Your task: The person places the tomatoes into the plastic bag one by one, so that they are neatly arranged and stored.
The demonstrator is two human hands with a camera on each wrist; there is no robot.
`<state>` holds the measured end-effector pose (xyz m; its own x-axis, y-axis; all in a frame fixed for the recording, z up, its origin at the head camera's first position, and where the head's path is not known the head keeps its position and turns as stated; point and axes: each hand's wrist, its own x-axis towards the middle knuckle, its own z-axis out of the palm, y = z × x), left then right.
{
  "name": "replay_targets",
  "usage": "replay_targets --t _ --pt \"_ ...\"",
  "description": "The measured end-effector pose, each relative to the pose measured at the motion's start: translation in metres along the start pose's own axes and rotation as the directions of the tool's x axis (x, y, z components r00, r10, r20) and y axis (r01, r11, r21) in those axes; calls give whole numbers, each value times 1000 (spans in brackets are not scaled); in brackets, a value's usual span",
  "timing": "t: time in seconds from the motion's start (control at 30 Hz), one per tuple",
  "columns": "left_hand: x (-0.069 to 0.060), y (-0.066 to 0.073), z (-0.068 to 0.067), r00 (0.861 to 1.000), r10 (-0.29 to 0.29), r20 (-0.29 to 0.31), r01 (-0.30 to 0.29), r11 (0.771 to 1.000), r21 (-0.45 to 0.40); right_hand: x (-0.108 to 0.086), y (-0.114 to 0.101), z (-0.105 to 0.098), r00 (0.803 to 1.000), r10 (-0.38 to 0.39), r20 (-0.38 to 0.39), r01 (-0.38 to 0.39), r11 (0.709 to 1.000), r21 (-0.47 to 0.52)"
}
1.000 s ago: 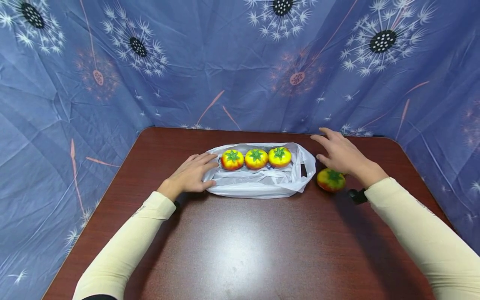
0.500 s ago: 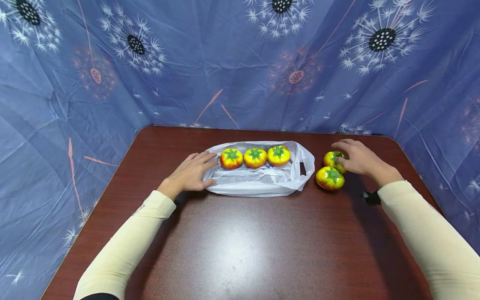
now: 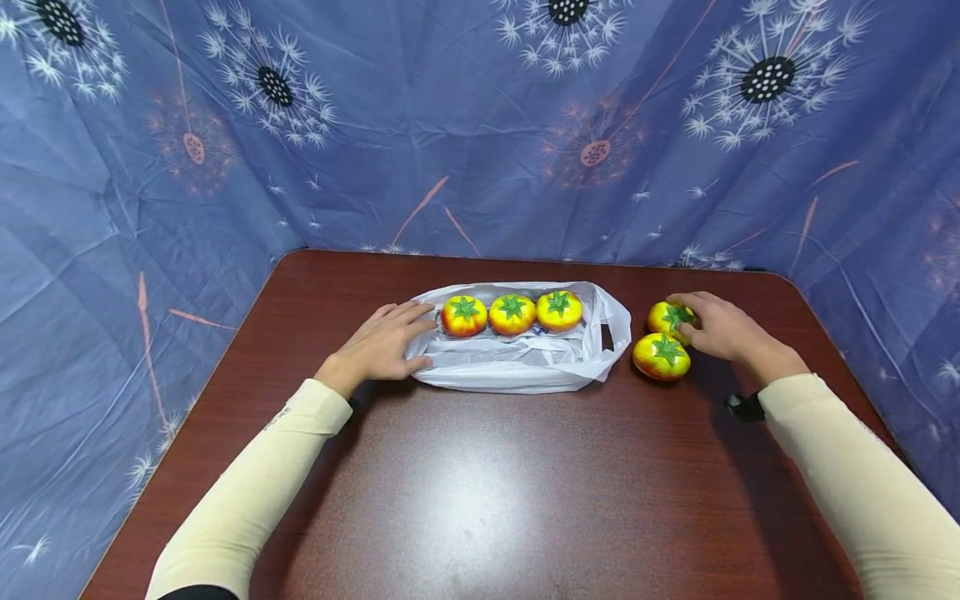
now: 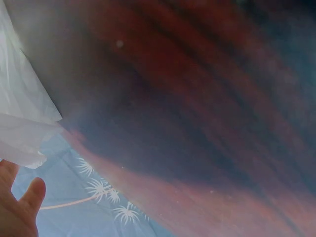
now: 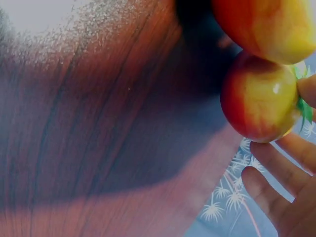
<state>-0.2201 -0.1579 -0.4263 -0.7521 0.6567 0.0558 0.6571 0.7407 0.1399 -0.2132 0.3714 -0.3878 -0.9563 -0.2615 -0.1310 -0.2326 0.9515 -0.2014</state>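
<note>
My left hand (image 3: 382, 344) rests its spread fingers on the left rim of a white plastic bag (image 3: 495, 380). In the left wrist view the thumb (image 4: 33, 195) stands below a loose fold of the bag. Three yellow-red toy tomatoes with green leaf tops sit in a row in the bag: left (image 3: 464, 317), middle (image 3: 512, 315) and right (image 3: 559, 311). Right of the bag, my right hand (image 3: 727, 333) holds the rear tomato (image 3: 663, 317) between thumb and fingers. The front tomato (image 3: 662, 358) touches it; both show in the right wrist view, the held tomato (image 5: 259, 98) beside the fingers.
Everything is on a dark reddish-brown table (image 3: 480, 483) with a glossy light reflection. A blue curtain (image 3: 450, 125) with dandelion prints hangs behind and along both sides. The bag's handle loop (image 3: 617, 329) reaches close to the front tomato.
My right hand has come down and to the right from above the front tomato, uncovering it, and now grips the rear tomato. The left hand and the bag stay put.
</note>
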Motion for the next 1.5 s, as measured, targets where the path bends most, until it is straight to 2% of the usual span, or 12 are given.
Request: replay_targets --t 0.17,0.27,0.4,0.5,0.73,0.93,1.07,1.2,1.3,1.5 --pt "1 -1 0 1000 8 -10 -8 1000 5 -1 -2 -1 996 92 -9 -93 994 -65" --pt "1 -1 0 1000 12 -17 -12 1000 10 -2 -2 -1 992 121 -24 -122 991 -52" --pt "1 -2 0 1000 11 -11 -11 1000 9 -5 -1 0 997 28 -68 -25 999 48" --pt "1 -2 0 1000 6 -3 -6 1000 9 -6 0 2 996 -42 -84 47 997 61" --pt "1 -2 -1 1000 0 -1 0 1000 11 -6 -1 4 997 -4 -73 2 1000 -21" --pt "1 -2 -1 1000 -2 3 2 1000 12 -3 1 8 993 30 -119 -37 997 -61" --pt "2 -2 -2 1000 -1 0 1 1000 15 -1 4 11 992 21 -121 -22 1000 -3" --pt "3 -2 -3 1000 -5 6 5 1000 16 -1 5 12 997 9 -83 -4 998 60" --pt "3 -2 -4 1000 -5 13 5 1000 18 -2 5 11 998 4 -69 -1 999 54" --pt "3 -3 -5 1000 -5 14 5 1000 23 -1 4 10 995 -20 -94 26 998 59"
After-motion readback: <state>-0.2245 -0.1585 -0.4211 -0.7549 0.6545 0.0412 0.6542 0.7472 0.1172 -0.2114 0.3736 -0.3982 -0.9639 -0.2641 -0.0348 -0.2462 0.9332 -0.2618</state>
